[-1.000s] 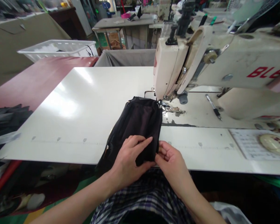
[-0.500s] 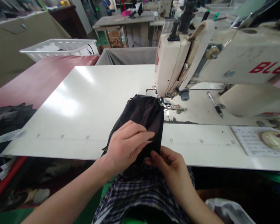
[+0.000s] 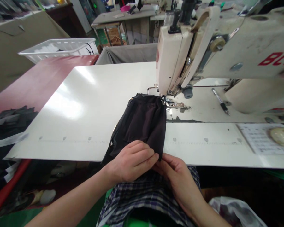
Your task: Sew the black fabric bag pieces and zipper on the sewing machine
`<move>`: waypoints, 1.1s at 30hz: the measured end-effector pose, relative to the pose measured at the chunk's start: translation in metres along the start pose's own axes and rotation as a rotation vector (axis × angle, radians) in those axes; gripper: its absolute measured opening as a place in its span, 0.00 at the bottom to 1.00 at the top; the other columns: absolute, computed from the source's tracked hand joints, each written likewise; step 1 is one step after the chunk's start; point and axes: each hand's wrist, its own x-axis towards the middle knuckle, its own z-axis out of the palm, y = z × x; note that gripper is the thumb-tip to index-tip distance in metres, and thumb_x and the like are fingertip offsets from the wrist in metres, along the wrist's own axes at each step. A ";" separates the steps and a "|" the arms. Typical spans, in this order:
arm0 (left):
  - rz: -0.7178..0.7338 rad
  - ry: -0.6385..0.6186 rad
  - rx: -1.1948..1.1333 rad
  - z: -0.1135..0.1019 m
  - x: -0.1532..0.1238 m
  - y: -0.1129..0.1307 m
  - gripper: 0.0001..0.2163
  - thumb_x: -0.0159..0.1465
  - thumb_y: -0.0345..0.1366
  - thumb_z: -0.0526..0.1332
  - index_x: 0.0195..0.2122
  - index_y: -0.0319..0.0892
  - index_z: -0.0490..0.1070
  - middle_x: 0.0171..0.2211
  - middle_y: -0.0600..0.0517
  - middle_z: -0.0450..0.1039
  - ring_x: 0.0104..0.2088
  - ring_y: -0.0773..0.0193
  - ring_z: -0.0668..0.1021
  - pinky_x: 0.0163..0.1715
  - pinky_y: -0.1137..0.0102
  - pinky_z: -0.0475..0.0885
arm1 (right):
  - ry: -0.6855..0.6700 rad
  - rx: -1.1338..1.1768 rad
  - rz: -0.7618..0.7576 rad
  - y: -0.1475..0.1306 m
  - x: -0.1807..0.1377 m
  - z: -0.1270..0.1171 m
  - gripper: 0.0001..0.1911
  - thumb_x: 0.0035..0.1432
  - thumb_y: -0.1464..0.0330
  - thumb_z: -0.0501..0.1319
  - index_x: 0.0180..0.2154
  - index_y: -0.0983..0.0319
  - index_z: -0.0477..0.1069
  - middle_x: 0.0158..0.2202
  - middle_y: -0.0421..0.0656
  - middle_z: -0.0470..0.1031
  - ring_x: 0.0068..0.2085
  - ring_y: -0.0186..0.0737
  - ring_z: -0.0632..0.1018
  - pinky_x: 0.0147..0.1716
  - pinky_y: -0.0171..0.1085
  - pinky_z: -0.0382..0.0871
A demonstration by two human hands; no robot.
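Note:
A black fabric pouch (image 3: 143, 121) with a zipper along its left side lies on the white sewing table (image 3: 85, 104). Its far end sits under the presser foot (image 3: 164, 100) of a cream sewing machine (image 3: 203, 53). My left hand (image 3: 132, 160) rests on the near edge of the pouch, fingers curled over the fabric. My right hand (image 3: 174, 171) pinches the pouch's near right corner at the table's front edge. Both hands touch each other over the fabric.
A black pen (image 3: 220, 101) lies on the machine bed to the right. A printed sheet with a round object (image 3: 274, 138) lies at the right. A white plastic basket (image 3: 59, 49) and a red table (image 3: 38, 78) stand at the left, dark fabric pieces (image 3: 9, 118) beside them.
My left hand slid back from the middle of the pouch to its near edge. My right hand stayed at the near right corner. The pouch remains under the presser foot.

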 end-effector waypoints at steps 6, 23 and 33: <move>0.023 -0.020 0.021 0.001 0.002 -0.001 0.09 0.68 0.25 0.53 0.41 0.30 0.72 0.32 0.46 0.77 0.34 0.63 0.75 0.36 0.67 0.73 | 0.000 0.044 0.014 -0.001 -0.001 -0.001 0.09 0.55 0.68 0.65 0.40 0.60 0.79 0.37 0.40 0.79 0.41 0.40 0.76 0.43 0.36 0.69; 0.034 -0.040 0.042 0.000 0.005 0.002 0.07 0.67 0.25 0.54 0.34 0.34 0.71 0.28 0.48 0.75 0.33 0.64 0.75 0.35 0.69 0.72 | 0.227 -0.885 -0.641 -0.007 -0.004 -0.021 0.19 0.59 0.72 0.59 0.52 0.57 0.70 0.51 0.48 0.73 0.48 0.46 0.76 0.47 0.47 0.74; -0.166 -0.446 0.143 -0.011 0.043 -0.044 0.20 0.66 0.40 0.58 0.56 0.36 0.63 0.51 0.43 0.70 0.52 0.55 0.70 0.56 0.60 0.63 | -0.214 -1.501 -1.168 -0.030 0.027 -0.041 0.11 0.65 0.76 0.53 0.39 0.67 0.75 0.33 0.47 0.77 0.39 0.41 0.78 0.41 0.38 0.77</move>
